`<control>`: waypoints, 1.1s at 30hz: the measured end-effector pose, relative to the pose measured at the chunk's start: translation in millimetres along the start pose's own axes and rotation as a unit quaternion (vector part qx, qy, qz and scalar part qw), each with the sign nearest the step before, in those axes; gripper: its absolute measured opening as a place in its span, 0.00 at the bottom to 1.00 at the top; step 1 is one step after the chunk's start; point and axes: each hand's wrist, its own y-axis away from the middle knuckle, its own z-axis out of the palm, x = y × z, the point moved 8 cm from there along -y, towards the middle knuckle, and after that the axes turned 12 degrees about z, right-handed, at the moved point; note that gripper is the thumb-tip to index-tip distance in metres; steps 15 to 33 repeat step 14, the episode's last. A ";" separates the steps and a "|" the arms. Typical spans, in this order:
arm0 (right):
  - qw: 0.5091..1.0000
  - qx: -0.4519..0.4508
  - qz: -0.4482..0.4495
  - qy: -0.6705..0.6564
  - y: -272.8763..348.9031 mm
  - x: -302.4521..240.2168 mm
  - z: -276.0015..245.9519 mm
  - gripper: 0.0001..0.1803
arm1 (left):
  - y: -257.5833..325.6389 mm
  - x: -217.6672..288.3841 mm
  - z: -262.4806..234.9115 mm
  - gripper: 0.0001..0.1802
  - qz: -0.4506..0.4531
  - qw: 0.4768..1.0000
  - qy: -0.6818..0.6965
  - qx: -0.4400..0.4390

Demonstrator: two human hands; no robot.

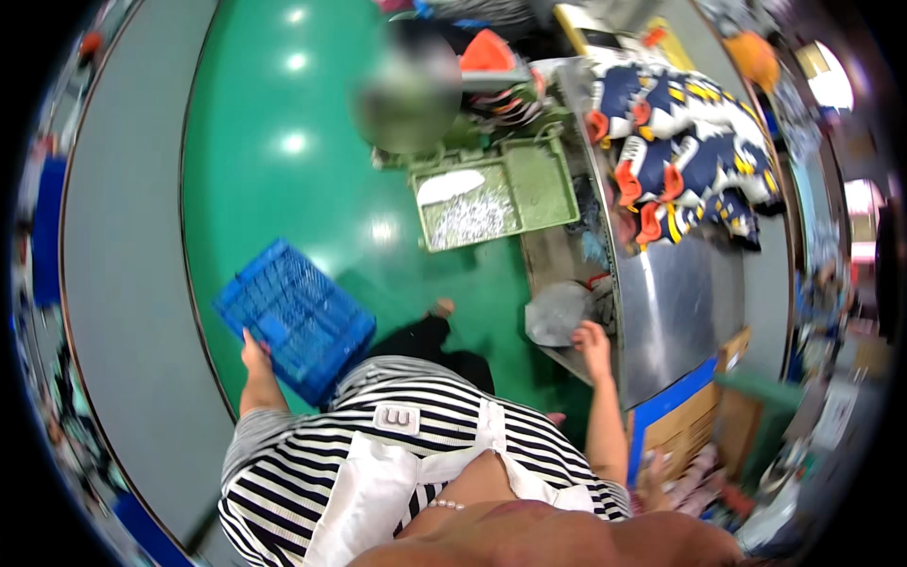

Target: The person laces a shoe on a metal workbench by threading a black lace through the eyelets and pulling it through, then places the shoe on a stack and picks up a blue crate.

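Blue plastic crate [295, 319], left of frame centre, tilted above the green floor [274, 142]; left hand [255, 357] grips its lower edge. Right hand [593, 342], well apart at centre right, rests fingers on a grey bag [557, 312] beside the steel table [680, 293].

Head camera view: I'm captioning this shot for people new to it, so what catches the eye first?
The bright blue plastic crate, gripped at its edge by the left hand over the glossy green floor. Next, the pile of navy, white and orange shoes on the steel table at upper right, while the right hand touches crumpled grey material at the table's near edge.
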 end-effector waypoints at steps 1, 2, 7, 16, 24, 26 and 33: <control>0.994 -0.050 -0.004 0.100 3.7 -4.1 14.2 0.15 | 34.5 -21.7 11.5 0.34 -0.027 0.997 0.026 0.066; 0.976 -0.112 0.001 0.186 15.4 7.2 35.9 0.15 | 60.5 -26.4 26.4 0.39 -0.045 0.996 0.057 0.052; 0.824 -0.378 0.059 0.419 63.0 80.7 59.5 0.20 | 114.2 -105.5 95.5 0.32 -0.124 0.985 0.120 -0.004; 0.799 -0.248 0.073 0.543 -56.0 98.9 -44.1 0.16 | 185.3 -158.0 188.9 0.44 -0.090 0.982 0.159 -0.040; 0.799 -0.248 0.073 0.543 -56.0 98.9 -44.1 0.16 | 185.3 -158.0 188.9 0.44 -0.090 0.982 0.159 -0.040; 0.799 -0.248 0.073 0.543 -56.0 98.9 -44.1 0.16 | 185.3 -158.0 188.9 0.44 -0.090 0.982 0.159 -0.040; 0.799 -0.248 0.073 0.543 -56.0 98.9 -44.1 0.16 | 185.3 -158.0 188.9 0.44 -0.090 0.982 0.159 -0.040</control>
